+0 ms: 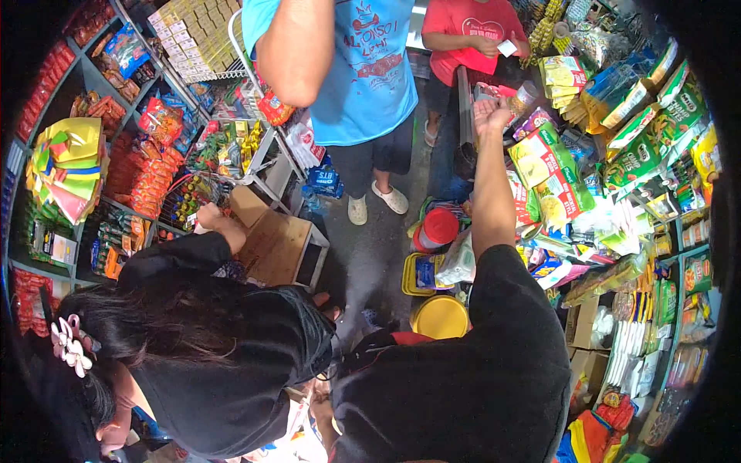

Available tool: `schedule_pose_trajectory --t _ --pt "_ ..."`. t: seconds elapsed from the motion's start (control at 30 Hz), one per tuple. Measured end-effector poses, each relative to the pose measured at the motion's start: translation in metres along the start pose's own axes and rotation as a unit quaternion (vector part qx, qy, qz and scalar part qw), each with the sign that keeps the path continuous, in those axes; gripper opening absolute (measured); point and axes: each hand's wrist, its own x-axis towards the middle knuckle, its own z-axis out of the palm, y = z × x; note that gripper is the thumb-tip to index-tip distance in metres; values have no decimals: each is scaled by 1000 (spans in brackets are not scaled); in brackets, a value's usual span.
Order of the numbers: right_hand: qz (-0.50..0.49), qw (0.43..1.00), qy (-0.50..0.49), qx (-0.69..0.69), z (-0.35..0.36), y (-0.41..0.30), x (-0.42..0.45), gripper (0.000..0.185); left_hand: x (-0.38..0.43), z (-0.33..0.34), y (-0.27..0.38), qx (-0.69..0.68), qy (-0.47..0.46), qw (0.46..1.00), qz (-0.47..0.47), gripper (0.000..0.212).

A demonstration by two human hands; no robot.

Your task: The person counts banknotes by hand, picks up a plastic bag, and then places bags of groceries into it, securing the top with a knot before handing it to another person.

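My right arm, in a black sleeve, reaches away from me. My right hand (492, 116) is palm up beside a clear jar (524, 96), fingers apart and slightly curled, with nothing visible in the palm. Whether a fingertip touches the jar cannot be told. Below the hand hang green and red soup mix packets (553, 179). My left hand is out of view; the black shirts hide that side. Past my right hand, a person in a red shirt (463, 26) holds a small white paper (507, 48).
Close on the left, a co-worker in black (231, 370) reaches towards a wire rack. A person in a blue shirt (365, 69) stands ahead. A wooden box (272, 246), a yellow-lidded tub (441, 317) and a red-lidded container (439, 224) flank the aisle. Snack shelves (87, 63) line the left.
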Motion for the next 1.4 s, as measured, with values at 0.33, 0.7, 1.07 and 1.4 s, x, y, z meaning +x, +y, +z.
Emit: schedule_pose_trajectory --t 0.33,0.7,1.07,1.4 --pt "-6 997 -40 62 21 -7 16 69 -3 -4 9 5 12 1000 -15 29" --pt "-15 996 -49 67 -30 6 36 24 -19 1 -7 -8 31 999 -26 29" --pt "-43 994 -84 -59 -65 -13 -3 15 -21 -9 0 -37 56 998 12 30" --pt "267 820 -370 -347 -78 4 -455 47 -76 -25 -24 -44 105 993 -3 30"
